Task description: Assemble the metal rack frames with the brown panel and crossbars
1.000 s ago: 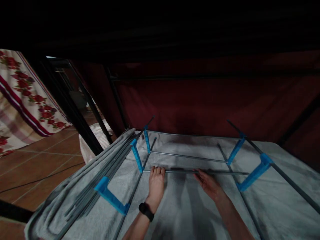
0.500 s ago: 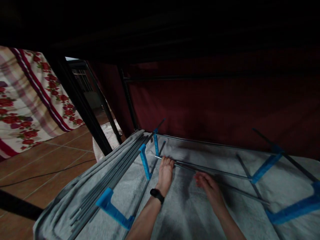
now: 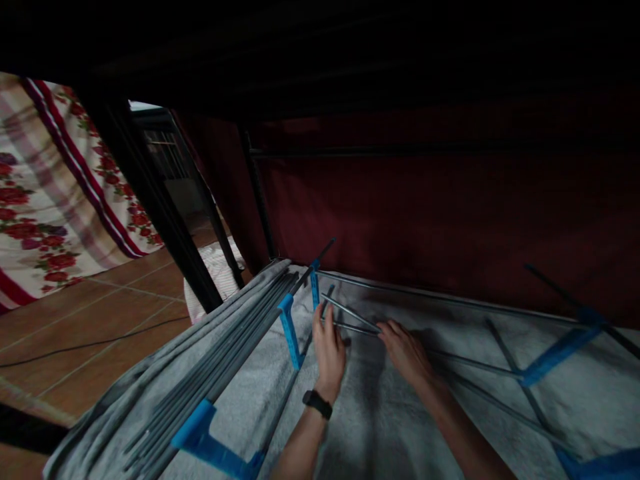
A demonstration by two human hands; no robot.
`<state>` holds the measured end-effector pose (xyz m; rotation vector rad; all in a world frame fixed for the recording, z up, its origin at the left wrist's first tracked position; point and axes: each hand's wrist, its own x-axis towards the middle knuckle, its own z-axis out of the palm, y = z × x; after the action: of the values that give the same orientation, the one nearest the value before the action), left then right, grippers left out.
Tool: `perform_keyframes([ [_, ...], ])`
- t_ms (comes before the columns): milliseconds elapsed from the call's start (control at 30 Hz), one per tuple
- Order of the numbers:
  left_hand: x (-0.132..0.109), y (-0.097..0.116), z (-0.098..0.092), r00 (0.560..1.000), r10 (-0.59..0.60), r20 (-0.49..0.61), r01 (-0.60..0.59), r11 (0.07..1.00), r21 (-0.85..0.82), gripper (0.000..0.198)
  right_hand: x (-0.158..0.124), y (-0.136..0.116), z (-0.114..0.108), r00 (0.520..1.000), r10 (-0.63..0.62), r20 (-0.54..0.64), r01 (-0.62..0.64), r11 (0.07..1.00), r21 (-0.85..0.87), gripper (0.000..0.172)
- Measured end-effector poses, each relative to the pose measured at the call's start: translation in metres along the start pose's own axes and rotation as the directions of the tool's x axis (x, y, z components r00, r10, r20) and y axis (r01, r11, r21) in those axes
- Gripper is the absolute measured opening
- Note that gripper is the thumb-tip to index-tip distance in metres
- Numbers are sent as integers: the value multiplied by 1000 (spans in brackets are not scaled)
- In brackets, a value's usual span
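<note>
right hand (image 3: 404, 350) pinches the angled rod (image 3: 349, 310), seemingly for control; left hand (image 3: 330, 350), fingers spread, sits near its tip.

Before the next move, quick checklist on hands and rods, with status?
1. Right hand on the loose rod: ok, fingers at it.
2. Left hand touching a rod: cannot tell; fingers spread beside the rod ends.
3. Loose rod's left end held in a bracket: not ok; it looks free, beside the far-left blue bracket.
4. Loose rod's other end seated: cannot tell; it nears the lower-right blue bracket, too unclear there.
5. Loose rod clear of the crossbar: cannot tell; they cross in view, contact unclear.
6. Rod bundle clear of both hands: ok, lies off to the left.
</note>
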<state>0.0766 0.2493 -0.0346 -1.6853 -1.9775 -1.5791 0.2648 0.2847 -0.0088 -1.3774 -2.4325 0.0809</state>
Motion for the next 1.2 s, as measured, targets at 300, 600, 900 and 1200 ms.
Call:
perform_keyframes([
  [300, 33, -36, 24, 934, -323, -151, 288, 933, -214, 58, 26, 2, -6, 1000, -1, -26, -2, 993, -116, 39],
  [600, 62, -49, 44, 903, -407, -139, 338, 871, -356, 61, 43, 11, -3, 994, 4, -105, -24, 982, -187, 48],
  [900, 79, -56, 50, 889, -437, -134, 336, 823, -458, 43, 46, 14, -4, 988, -46, -145, 14, 977, -212, 52],
  [1200, 79, -67, 55, 873, -463, -150, 366, 827, -426, 32, 46, 14, -5, 980, -45, -193, 7, 982, -191, 51],
])
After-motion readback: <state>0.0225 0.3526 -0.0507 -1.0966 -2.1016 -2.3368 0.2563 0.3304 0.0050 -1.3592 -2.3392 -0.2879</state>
